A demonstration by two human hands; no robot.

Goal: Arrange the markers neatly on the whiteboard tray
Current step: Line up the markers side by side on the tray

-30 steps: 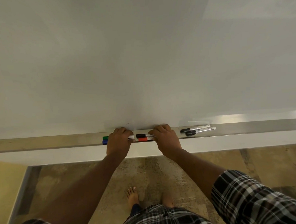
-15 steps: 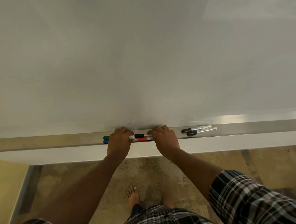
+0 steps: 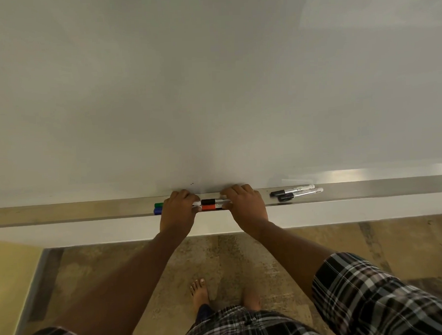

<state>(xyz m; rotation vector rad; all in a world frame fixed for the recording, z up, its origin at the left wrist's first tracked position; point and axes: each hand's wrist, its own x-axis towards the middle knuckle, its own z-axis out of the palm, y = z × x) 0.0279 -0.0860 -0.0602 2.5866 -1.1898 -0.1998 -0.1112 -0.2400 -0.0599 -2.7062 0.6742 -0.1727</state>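
Note:
A long metal whiteboard tray [image 3: 369, 189] runs across the view. My left hand [image 3: 179, 212] lies curled over a green-capped marker [image 3: 158, 205] and a blue-capped marker [image 3: 157, 211], whose caps stick out to its left. My right hand [image 3: 245, 207] is curled over the right ends of a black-capped marker [image 3: 208, 201] and a red-capped marker [image 3: 208, 207], which lie side by side between the hands. Two black-capped markers [image 3: 291, 190] [image 3: 300, 194] rest loose and slightly tilted on the tray to the right of my right hand.
The whiteboard [image 3: 210, 91] fills the upper view. Below the tray is a white ledge [image 3: 90, 231], then a brown patterned floor [image 3: 321, 241] with my bare feet [image 3: 199, 292].
My two hands have drawn a little closer together, pressing the four markers between them into a tighter group. The two black markers on the right have not moved.

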